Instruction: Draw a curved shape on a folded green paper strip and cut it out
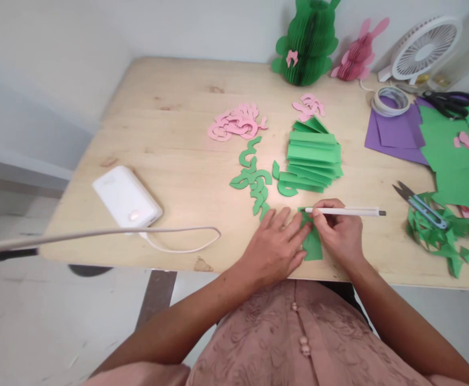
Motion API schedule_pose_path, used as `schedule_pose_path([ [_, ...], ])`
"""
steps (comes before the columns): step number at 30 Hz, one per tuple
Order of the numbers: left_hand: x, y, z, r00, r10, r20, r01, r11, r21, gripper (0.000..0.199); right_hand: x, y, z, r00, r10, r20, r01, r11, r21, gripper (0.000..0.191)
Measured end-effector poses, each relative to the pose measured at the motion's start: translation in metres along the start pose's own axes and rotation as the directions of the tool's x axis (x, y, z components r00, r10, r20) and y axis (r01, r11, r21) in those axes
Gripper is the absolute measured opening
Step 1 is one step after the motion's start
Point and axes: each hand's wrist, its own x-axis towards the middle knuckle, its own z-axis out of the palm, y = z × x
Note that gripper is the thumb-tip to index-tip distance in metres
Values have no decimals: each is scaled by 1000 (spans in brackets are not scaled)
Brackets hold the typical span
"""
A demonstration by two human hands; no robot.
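Note:
A small piece of green paper [313, 247] lies flat near the front edge of the table. My left hand [276, 246] rests on its left side, fingers spread and pressing it down. In my right hand [341, 233] is a white pen [350, 211], held almost level with its tip at the paper's top edge. Just beyond my left hand lie curved green paper cutouts [254, 179]. Above the pen sits a pile of folded green paper strips [314, 155], with another green cutout [288, 188] beside it. My fingers hide part of the paper.
Pink cutouts [238, 124] lie farther back. At left is a white power bank [127, 197] with a cable [178, 229]. Small scissors [423, 206] rest on green scraps [453, 252] at right. Behind stand a green honeycomb figure [310, 43], a pink rabbit [357, 56], a fan [425, 51] and tape [391, 101].

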Motion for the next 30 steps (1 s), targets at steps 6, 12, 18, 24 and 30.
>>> schedule_pose_path([
  [6, 0, -1, 0, 1000, 1, -6, -1, 1000, -1, 49, 0, -1, 0, 1000, 6, 0, -6, 1000, -1, 10],
  [12, 0, -1, 0, 1000, 1, -1, -1, 1000, -1, 50, -1, -1, 0, 1000, -3, -15, 2, 1000, -15, 10],
  [18, 0, 0, 1, 1000, 1, -2, -1, 1000, -4, 49, -1, -2, -1, 1000, 9, -19, -9, 1000, -13, 10],
  [24, -1, -1, 2, 1000, 1, -3, -1, 1000, -4, 49, -1, -3, -2, 999, 22, -26, -22, 1000, -8, 10],
  [30, 0, -1, 2, 1000, -1, -2, 1, 1000, -8, 49, -1, -3, -2, 999, 30, -31, -30, 1000, -9, 10],
])
